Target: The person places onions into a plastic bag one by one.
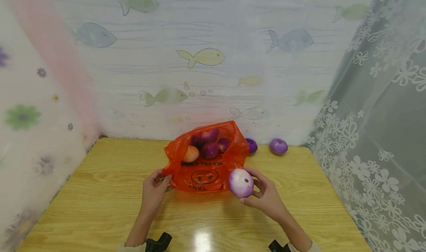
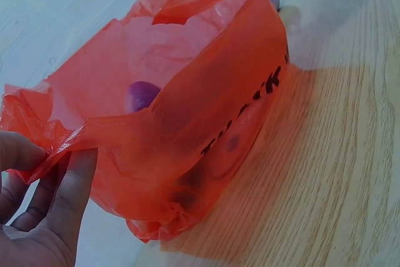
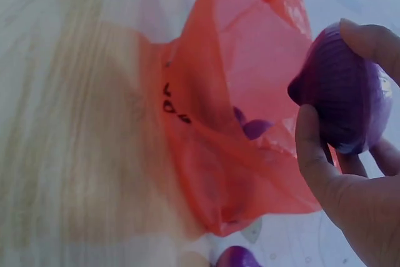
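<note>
A red plastic bag [image 1: 204, 176] with dark print stands open on the table. My left hand [image 1: 154, 191] pinches its left rim between thumb and fingers; in the left wrist view the film [image 2: 231, 85] bunches in that grip. Inside lie several purple round pieces [image 1: 209, 149] and a pale orange one [image 1: 190, 154], seen through the mouth. Beside the bag's right front, my right hand [image 1: 266, 196] holds a purple onion [image 1: 240, 183], pale with a dark spot on the side facing the head camera. The right wrist view shows the onion's [image 3: 347, 92] pointed tip toward the bag.
Behind the bag's right side, a dark purple onion [image 1: 252, 146] is partly hidden, and a lighter purple onion [image 1: 278, 146] sits further right near the back edge. A fish-patterned curtain [image 1: 206, 82] hangs behind the wooden table [image 1: 110, 178].
</note>
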The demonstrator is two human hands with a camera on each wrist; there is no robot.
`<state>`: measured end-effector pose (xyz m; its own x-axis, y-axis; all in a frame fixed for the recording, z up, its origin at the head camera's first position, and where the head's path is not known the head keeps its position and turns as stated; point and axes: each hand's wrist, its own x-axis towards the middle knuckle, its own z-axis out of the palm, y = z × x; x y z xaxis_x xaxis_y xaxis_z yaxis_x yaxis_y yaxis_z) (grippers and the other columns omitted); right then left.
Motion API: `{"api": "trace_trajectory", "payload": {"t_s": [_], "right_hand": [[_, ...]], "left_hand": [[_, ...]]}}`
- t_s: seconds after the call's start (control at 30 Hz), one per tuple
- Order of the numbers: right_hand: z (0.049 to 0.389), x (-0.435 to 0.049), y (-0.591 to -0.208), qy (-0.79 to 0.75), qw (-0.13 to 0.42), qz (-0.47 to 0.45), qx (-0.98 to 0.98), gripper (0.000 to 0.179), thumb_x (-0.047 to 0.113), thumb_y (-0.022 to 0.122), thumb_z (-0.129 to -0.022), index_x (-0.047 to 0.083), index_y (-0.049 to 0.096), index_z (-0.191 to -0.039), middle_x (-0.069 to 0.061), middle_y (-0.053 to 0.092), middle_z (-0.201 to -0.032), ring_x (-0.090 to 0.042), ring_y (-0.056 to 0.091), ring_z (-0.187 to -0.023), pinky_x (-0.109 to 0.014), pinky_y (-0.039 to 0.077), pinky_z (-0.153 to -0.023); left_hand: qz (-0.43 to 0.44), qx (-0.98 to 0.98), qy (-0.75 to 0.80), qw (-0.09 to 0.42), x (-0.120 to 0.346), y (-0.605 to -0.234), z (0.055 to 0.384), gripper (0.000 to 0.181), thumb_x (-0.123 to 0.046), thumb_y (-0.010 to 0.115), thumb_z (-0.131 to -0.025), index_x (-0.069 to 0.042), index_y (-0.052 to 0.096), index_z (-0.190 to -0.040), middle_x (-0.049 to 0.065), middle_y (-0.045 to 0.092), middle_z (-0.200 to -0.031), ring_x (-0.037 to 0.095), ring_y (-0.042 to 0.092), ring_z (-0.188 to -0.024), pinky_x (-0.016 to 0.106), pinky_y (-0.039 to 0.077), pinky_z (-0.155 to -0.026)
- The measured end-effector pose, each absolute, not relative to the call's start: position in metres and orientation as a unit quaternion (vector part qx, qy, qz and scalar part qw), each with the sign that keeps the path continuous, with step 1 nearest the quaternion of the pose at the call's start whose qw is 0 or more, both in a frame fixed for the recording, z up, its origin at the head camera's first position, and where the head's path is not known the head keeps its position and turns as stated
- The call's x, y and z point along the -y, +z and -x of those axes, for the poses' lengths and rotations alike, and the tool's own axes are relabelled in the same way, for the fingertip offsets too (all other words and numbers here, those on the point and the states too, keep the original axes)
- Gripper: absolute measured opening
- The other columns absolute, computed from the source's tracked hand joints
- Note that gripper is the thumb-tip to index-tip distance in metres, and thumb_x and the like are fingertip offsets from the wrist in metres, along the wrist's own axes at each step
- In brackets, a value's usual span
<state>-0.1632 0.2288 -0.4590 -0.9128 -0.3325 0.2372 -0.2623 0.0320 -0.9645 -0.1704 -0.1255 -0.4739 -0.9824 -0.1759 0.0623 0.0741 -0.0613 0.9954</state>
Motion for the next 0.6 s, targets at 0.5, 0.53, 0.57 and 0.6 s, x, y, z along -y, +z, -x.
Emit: {"api": "trace_trajectory", "payload": {"t_s": [0.5,0.53,0.57,0.6], "right_hand": [[0.209,-0.186,-0.426,-0.627,0.097,0.275,-0.723,0.084,-0.001,0.084,-0.079,0.013,0.044,-0.152,-0.012,0.043,-0.152,-0.037,0.049,-0.134,-0.035,0.057,-0.096],[0.213,-0.183,-0.424,-0.62,0.096,0.273,-0.729,0.085,0.0,0.084,-0.079,0.015,0.044,-0.152,-0.01,0.043,-0.153,-0.037,0.049,-0.135,-0.035,0.057,-0.096],[0.216,-0.179,-0.421,-0.615,0.097,0.271,-0.734,0.085,0.0,0.084,-0.079,0.016,0.044,-0.152,-0.009,0.044,-0.153,-0.036,0.049,-0.135,-0.035,0.058,-0.095],[0.22,-0.176,-0.419,-0.611,0.099,0.268,-0.738,0.085,0.0,0.084,-0.079,0.017,0.044,-0.152,-0.009,0.044,-0.153,-0.036,0.049,-0.135,-0.036,0.058,-0.095]], "left_hand": [[-0.036,0.668,-0.738,0.082,0.126,-0.475,0.171,0.022,0.001,0.058,-0.101,0.01,0.059,-0.121,0.006,0.067,-0.104,0.01,0.07,-0.084,0.026,0.062,-0.071],[-0.035,0.668,-0.739,0.082,0.126,-0.475,0.172,0.022,0.001,0.058,-0.101,0.011,0.059,-0.121,0.005,0.068,-0.103,0.01,0.07,-0.084,0.026,0.062,-0.071],[-0.033,0.668,-0.739,0.082,0.126,-0.476,0.172,0.022,0.001,0.058,-0.101,0.011,0.059,-0.121,0.005,0.068,-0.103,0.01,0.07,-0.084,0.026,0.062,-0.071],[-0.033,0.669,-0.738,0.082,0.126,-0.476,0.172,0.022,0.001,0.058,-0.101,0.01,0.059,-0.121,0.005,0.068,-0.103,0.01,0.07,-0.084,0.026,0.062,-0.072]]}}
